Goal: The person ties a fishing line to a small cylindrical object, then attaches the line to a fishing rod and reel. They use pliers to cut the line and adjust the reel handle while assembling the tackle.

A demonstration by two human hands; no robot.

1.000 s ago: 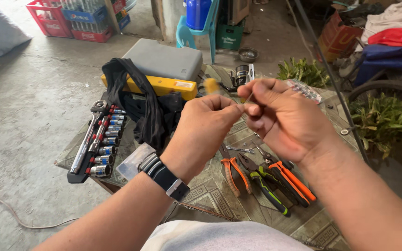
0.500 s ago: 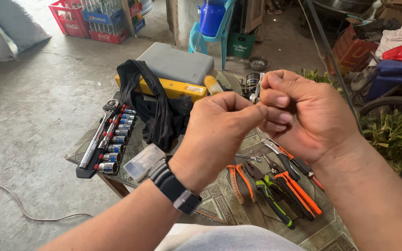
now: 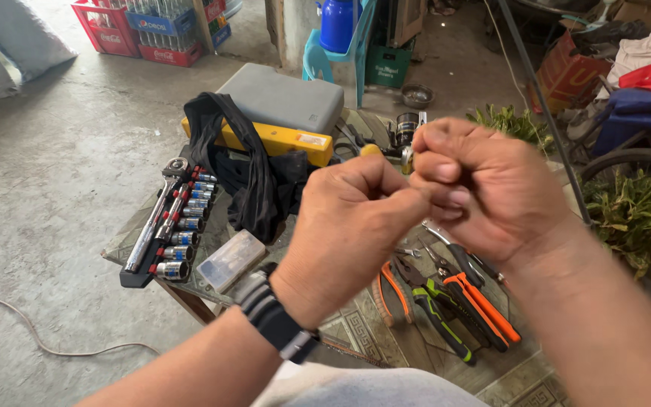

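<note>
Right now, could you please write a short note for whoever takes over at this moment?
Left hand: closed in a fist, wrist strap on, fingertips meeting the right hand.
Right hand: closed too; whatever the two hands pinch between them is hidden.
On the low table: socket set at left, orange and green pliers under the hands, grey case behind.
Done and left: cannot tell from this view.

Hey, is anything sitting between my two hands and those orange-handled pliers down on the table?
Nothing visible does. The left hand and right hand are held together above the table, and the orange-handled pliers lie uncovered just below them, beside green-handled pliers.
</note>
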